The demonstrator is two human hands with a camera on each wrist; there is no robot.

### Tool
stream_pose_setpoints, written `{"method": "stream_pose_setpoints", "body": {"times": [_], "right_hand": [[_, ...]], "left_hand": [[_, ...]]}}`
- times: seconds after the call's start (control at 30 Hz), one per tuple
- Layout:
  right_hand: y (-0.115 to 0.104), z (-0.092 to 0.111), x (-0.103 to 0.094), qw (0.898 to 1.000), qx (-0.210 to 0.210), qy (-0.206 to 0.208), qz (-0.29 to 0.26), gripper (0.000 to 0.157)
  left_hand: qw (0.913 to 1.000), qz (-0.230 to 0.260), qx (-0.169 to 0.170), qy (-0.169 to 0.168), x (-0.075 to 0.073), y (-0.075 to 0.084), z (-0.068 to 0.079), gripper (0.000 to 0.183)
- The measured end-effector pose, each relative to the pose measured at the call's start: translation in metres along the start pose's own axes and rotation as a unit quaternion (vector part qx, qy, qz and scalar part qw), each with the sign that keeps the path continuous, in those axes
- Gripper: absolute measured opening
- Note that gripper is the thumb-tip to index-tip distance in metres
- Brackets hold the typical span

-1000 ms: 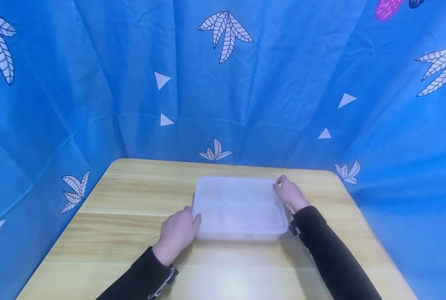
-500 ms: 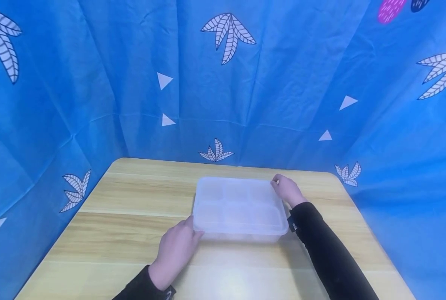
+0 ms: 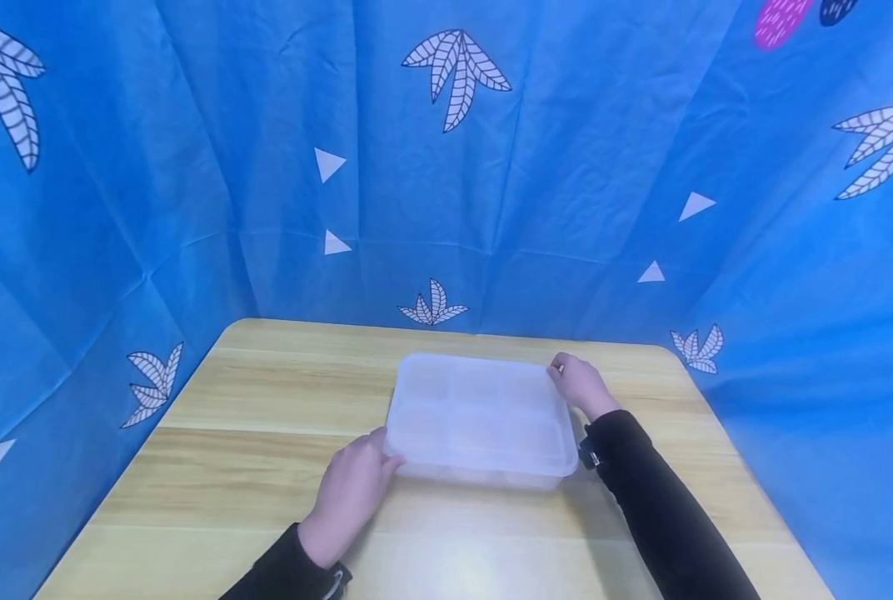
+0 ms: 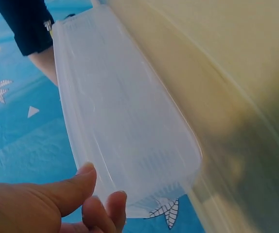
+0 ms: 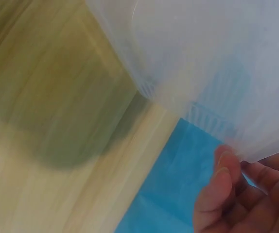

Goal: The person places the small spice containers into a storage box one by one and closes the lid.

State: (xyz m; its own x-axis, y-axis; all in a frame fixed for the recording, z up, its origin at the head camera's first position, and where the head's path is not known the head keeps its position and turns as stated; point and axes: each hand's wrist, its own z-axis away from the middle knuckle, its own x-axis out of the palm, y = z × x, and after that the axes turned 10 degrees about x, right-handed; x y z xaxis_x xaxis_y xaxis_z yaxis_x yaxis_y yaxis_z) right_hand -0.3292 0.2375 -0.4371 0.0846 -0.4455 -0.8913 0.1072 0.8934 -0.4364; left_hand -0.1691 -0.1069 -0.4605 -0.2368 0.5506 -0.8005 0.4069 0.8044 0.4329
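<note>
A translucent white plastic box [image 3: 491, 479] stands on the wooden table, and faint compartment lines show through its lid [image 3: 476, 412]. At the near left corner my left hand [image 3: 352, 487] pinches the lid's rim; in the left wrist view its thumb [image 4: 83, 182] lies at the edge with curled fingers beside it. My right hand [image 3: 581, 385] reaches to the far right corner. There, in the right wrist view, the fingertips [image 5: 222, 182] pinch the projecting corner of the lid. Lid and box overlap in all views, and the contents are hidden.
Pale wooden tabletop [image 3: 251, 400] surrounds the box on all sides. A blue curtain [image 3: 566, 167] with white leaf prints hangs behind the table and along both sides.
My left hand has slid from the left side towards the near left corner. The lid and box have turned slightly clockwise. My right hand has stayed at the far right corner.
</note>
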Motion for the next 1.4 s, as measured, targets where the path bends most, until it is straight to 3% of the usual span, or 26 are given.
{"method": "stream_pose_setpoints", "body": {"times": [0.3,0.5,0.73,0.93,1.23,1.4], "right_hand": [[0.007,0.013,-0.004,1.000,-0.002,0.000,0.010,0.030],[0.014,0.020,-0.004,1.000,-0.015,-0.001,0.015,0.031],[0.021,0.033,-0.008,1.000,-0.015,0.007,0.006,0.024],[0.025,0.043,-0.008,1.000,-0.011,-0.004,0.003,0.027],[0.030,0.068,-0.006,0.999,0.000,-0.025,-0.031,0.022],[0.026,0.086,-0.006,0.998,0.000,-0.040,-0.042,0.017]], "left_hand": [[0.9952,0.076,-0.051,-0.034,0.001,-0.018,-0.018,0.048],[0.9843,0.129,-0.101,-0.067,0.000,-0.031,-0.032,0.051],[0.9731,0.174,-0.127,-0.081,0.002,-0.043,-0.053,0.054],[0.9663,0.205,-0.140,-0.069,0.006,-0.058,-0.066,0.050],[0.9424,0.280,-0.172,-0.061,0.009,-0.067,-0.086,0.050],[0.9400,0.281,-0.187,-0.051,0.011,-0.065,-0.099,0.053]]}}
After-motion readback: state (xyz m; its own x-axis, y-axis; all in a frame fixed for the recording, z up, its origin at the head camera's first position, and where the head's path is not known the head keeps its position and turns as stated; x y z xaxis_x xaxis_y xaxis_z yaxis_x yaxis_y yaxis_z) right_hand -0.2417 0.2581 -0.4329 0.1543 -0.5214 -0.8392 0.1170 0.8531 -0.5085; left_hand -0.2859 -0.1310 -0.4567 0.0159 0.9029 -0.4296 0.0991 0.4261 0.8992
